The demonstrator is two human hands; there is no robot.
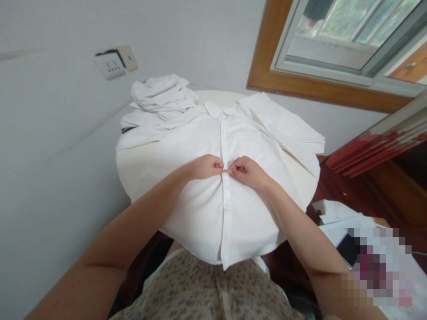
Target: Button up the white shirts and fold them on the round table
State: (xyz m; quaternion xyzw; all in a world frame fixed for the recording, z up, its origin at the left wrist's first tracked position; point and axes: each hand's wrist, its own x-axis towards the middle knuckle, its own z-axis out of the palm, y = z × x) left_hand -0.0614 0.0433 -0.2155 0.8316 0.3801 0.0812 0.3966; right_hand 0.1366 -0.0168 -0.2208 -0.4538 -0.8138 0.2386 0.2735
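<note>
A white button-up shirt [196,213] lies face up over a round table, its collar away from me and its hem hanging over the near edge. At the middle of the front placket, my left hand [207,166] pinches the left edge of the cloth. My right hand [247,172] meets it from the other side, fingers pinched on the placket. The fingertips of both hands almost touch, and any button between them is too small to make out. Below the hands the placket edges lie close together. Both sleeves are spread out to the sides.
The round cream table [140,171] stands against a white wall. A heap of white clothes [162,100] sits at its far left. A wall socket [110,65] is above that. To the right are a wood-framed window [267,66], a red curtain [363,153] and papers [340,213].
</note>
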